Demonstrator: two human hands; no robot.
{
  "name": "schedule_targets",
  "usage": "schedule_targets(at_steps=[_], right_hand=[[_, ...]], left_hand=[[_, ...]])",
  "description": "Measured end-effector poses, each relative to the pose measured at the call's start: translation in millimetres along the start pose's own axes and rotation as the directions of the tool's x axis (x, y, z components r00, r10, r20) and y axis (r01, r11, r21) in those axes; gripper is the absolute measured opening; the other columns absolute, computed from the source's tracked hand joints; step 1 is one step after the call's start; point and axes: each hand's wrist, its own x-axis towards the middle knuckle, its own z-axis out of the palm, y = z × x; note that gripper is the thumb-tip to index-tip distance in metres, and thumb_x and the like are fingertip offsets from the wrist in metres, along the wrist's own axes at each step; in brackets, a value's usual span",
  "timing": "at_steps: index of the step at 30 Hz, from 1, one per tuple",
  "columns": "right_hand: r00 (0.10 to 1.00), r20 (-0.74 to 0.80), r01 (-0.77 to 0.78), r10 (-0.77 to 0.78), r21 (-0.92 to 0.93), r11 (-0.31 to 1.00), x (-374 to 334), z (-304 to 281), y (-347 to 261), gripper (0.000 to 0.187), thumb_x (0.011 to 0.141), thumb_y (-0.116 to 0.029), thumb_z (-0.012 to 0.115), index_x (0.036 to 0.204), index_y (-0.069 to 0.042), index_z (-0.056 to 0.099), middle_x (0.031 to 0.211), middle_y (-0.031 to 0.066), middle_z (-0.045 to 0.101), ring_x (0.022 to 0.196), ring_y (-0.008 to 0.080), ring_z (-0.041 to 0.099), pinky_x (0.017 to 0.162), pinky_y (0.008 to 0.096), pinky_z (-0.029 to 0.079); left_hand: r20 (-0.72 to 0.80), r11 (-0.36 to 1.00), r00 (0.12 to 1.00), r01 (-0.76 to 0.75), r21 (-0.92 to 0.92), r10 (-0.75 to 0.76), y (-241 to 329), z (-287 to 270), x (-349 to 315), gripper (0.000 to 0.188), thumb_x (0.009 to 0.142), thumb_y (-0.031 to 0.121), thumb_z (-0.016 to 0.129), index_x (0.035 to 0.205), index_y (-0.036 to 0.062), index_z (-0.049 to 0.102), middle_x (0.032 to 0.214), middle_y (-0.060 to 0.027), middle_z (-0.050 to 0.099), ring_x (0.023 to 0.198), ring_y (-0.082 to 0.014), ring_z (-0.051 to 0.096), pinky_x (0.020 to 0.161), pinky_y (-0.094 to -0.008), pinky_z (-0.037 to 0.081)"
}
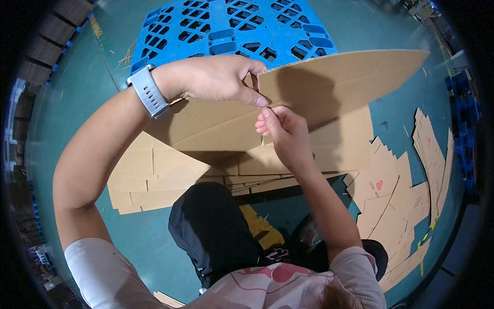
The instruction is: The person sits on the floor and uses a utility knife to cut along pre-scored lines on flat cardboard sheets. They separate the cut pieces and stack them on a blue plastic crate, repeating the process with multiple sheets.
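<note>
A large brown cardboard sheet (370, 74) stands raised and tilted in front of me, with a crease and a narrow slot near its middle. My left hand (218, 80), a light grey watch on its wrist, is closed over the sheet's upper edge beside the slot, its thumb on the near face. Just below that thumb, my right hand (285, 129) is curled with thumb and forefinger pinched against the slot's edge. What lies between those fingertips is too small to make out. Under the sheet, several flat cardboard pieces (136, 172) lie stacked.
Beyond the sheet, a blue plastic pallet (222, 36) rests on the green floor (139, 242). Loose cut cardboard pieces (381, 206) with jagged edges are spread at the right. Brown stacks (51, 31) line the far left, and blue pallets (465, 118) stand at the right edge.
</note>
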Motion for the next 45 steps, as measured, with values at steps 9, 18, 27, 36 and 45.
schedule_targets(at_steps=[9, 18, 27, 36, 45], right_hand=[[0.978, -0.032, -0.205, 0.204, -0.037, 0.978, -5.5, -1.6, -20.0, 0.034, 0.092, -0.028, 0.061, 0.079, 0.003, 0.061, 0.07, 0.0083, 0.063, 0.062, 0.0115, 0.06, 0.057, 0.0241, 0.048], [0.943, -0.019, -0.321, 0.332, 0.205, 0.924, -14.1, 6.1, -20.9, 0.032, 0.09, -0.025, 0.062, 0.079, 0.005, 0.061, 0.068, 0.0101, 0.064, 0.056, 0.0112, 0.059, 0.053, 0.024, 0.048], [0.962, -0.026, -0.268, 0.271, 0.093, 0.959, -23.3, 5.7, -23.8, 0.019, 0.085, -0.011, 0.055, 0.08, 0.005, 0.063, 0.066, 0.0086, 0.064, 0.054, 0.0105, 0.056, 0.049, 0.0259, 0.047], [0.764, -0.248, 0.383, -0.596, -0.569, 0.728, -21.1, 31.4, -1.4, 0.016, 0.069, -0.011, 0.061, 0.06, -0.006, 0.049, 0.056, 0.0104, 0.053, 0.051, 0.0293, 0.058, 0.049, 0.0414, 0.045], [0.245, 0.834, 0.96, -0.494, -0.137, 0.244, -56.7, 44.7, -20.6, 0.013, 0.075, -0.018, 0.056, 0.07, -0.006, 0.058, 0.069, 0.0059, 0.057, 0.067, 0.0219, 0.059, 0.061, 0.0357, 0.046]], left_hand=[[0.145, 0.997, 0.989, 0.012, -0.079, 0.0, -3.6, 2.7, 3.5, 0.04, 0.09, 0.027, 0.062, 0.121, 0.004, 0.053, 0.105, -0.0051, 0.063, 0.094, -0.0104, 0.055, 0.084, -0.0272, 0.044], [0.157, 0.984, 0.987, 0.064, -0.164, -0.038, 9.9, 12.7, 1.3, 0.062, 0.09, 0.047, 0.052, 0.114, -0.0103, 0.053, 0.105, -0.019, 0.063, 0.105, -0.0248, 0.055, 0.096, -0.0319, 0.039], [0.245, 0.954, 0.931, -0.293, 0.059, 0.27, 21.7, 19.3, 7.6, 0.042, 0.102, 0.031, 0.033, 0.094, -0.0019, 0.058, 0.103, -0.0142, 0.061, 0.104, -0.0292, 0.051, 0.1, -0.0353, 0.036], [0.15, 0.989, 0.989, 0.014, -0.149, 0.009, 36.1, 17.7, -8.3, 0.048, 0.1, 0.039, 0.04, 0.129, 0.0013, 0.048, 0.114, -0.0136, 0.06, 0.103, -0.0201, 0.054, 0.095, -0.031, 0.04], [0.128, 0.981, 0.974, 0.176, 0.082, -0.186, 51.2, 3.1, -32.1, 0.046, 0.098, 0.036, 0.046, 0.124, -0.0009, 0.053, 0.108, -0.0189, 0.063, 0.097, -0.0247, 0.059, 0.089, -0.0329, 0.044]])
